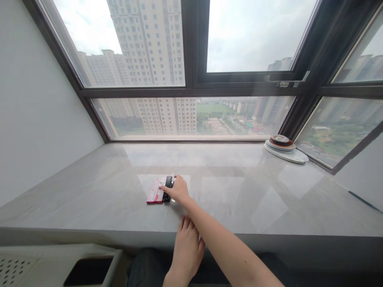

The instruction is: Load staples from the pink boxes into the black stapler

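Observation:
My right hand [178,190] reaches over the grey windowsill and is closed around a small black object [166,195] with a rounded far end. Its thumb crosses the top of that object, and the thumb tip reaches the red-and-white flat packs [154,192] lying against its left side. The object's right side is hidden by my fingers, and its exact kind is not clear. Nearer to me, my left hand [187,243] rests at the front edge of the sill, palm down under my right forearm. Its fingers are stretched out and nothing shows in them.
Stacked plates [283,146] stand in the far right corner of the sill [233,199], by the dark window frame [191,92]. A white wall [44,103] bounds the left side. Below the front edge, at left, is a pale perforated container [44,265].

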